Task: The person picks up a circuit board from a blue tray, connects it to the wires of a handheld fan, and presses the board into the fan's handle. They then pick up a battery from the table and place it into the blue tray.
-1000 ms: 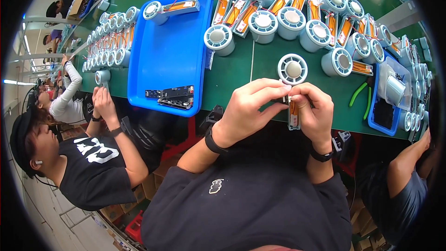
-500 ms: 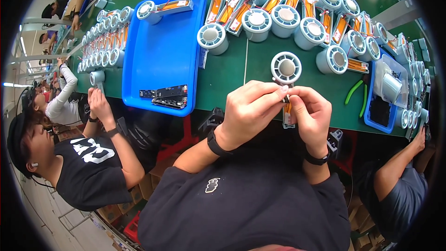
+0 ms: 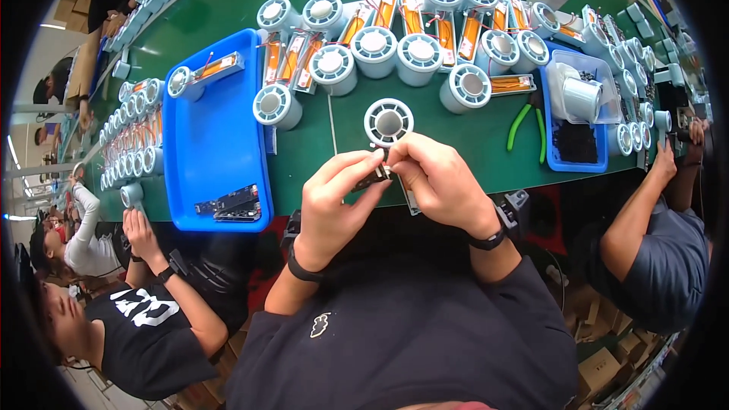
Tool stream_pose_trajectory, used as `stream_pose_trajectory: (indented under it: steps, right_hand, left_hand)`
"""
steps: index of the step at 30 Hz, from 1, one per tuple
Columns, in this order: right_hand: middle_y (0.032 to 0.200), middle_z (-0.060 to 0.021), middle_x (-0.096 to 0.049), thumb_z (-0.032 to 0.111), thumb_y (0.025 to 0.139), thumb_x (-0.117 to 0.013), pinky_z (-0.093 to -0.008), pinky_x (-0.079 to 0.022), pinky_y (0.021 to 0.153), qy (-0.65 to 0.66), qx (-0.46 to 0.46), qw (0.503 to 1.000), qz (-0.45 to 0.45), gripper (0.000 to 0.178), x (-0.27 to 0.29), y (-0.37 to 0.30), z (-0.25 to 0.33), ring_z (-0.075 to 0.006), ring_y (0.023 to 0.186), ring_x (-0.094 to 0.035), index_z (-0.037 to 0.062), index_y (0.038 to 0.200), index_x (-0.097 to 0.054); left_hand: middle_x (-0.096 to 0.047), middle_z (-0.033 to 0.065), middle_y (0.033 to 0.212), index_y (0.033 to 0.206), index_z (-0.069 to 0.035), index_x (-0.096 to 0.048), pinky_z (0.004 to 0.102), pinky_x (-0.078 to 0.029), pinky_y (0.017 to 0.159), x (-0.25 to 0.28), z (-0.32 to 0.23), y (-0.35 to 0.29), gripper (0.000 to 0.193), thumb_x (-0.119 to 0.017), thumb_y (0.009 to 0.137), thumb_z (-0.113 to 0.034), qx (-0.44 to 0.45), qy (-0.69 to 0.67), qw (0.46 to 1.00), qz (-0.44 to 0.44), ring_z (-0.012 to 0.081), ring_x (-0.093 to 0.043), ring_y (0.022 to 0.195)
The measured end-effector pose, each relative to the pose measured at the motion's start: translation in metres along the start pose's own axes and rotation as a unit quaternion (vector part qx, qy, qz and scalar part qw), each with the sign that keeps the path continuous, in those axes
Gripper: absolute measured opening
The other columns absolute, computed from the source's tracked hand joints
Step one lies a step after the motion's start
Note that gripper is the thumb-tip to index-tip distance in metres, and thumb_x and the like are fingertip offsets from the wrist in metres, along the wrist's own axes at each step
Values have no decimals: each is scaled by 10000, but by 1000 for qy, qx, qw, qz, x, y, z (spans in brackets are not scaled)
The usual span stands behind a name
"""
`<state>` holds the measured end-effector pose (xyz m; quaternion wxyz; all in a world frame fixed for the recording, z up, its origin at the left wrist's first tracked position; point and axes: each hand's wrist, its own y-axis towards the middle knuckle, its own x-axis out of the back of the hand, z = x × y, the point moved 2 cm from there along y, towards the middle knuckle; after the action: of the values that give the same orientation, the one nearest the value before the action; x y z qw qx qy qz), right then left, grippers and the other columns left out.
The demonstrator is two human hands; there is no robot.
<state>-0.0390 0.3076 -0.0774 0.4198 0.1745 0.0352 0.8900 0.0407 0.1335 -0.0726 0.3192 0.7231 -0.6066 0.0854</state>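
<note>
Board point(image 3: 369, 180) was pinched by left fingers point(image 3: 351, 172), connector point(image 3: 387, 171) apparently by right fingers point(image 3: 411, 176); connector could be damaged by skewed push, board dropped through slack grip.

The view now swings further right, so the fan point(image 3: 389, 122) and tray point(image 3: 216, 129) sit further left in it. In the left hand point(image 3: 332, 201), a black board point(image 3: 370, 181) shows more fully than before.

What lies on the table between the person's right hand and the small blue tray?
Green-handled pliers, their handles spread, lie on the green tabletop between the right hand and small blue tray, in the head view.
</note>
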Motion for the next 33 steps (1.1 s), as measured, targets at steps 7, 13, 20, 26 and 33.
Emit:
stream_pose_trajectory:
  steps: [7,13,20,26,33]
  right_hand:
    - [852,-38,-635,-51,1006,-574,-243,-481,628,237,-65,962,-123,43,-10,-6,-6,-69,716,-586,-14,1011,-596]
    - [890,-59,-658,-71,992,-588,-247,-506,679,235,-106,961,-97,64,-6,-9,-10,-94,777,-627,-13,1007,-608]
    - [891,-87,-666,-78,970,-593,-294,-539,750,-54,55,996,-52,79,-7,0,-2,-175,821,-672,-7,967,-627]
    - [854,-114,-656,-75,960,-612,-315,-533,670,3,44,997,-60,57,-10,-2,-13,-227,729,-663,-21,975,-624]
    - [853,-65,-678,-62,996,-593,-267,-528,692,104,6,991,-82,54,-16,-6,-16,-116,768,-638,-30,968,-627]
  left_hand:
    - [-744,137,1104,1179,-22,-750,328,-606,812,1,-7,1,447,-851,751,59,-1,-3,1000,1,264,-750,935]
    - [-741,132,1101,1182,-26,-747,329,-606,810,0,-5,1,445,-854,756,47,-8,7,1000,8,269,-745,949]
    - [-739,126,1114,1187,-26,-744,326,-608,813,-1,-3,2,450,-852,757,52,-25,-6,1000,6,258,-741,968]
    - [-744,129,1130,1172,-25,-750,326,-612,816,-1,1,4,438,-850,755,66,-21,-47,999,-2,246,-745,970]
    - [-755,135,1111,1137,-19,-763,324,-618,821,-8,9,2,422,-858,737,76,-51,-72,995,-35,250,-757,972]
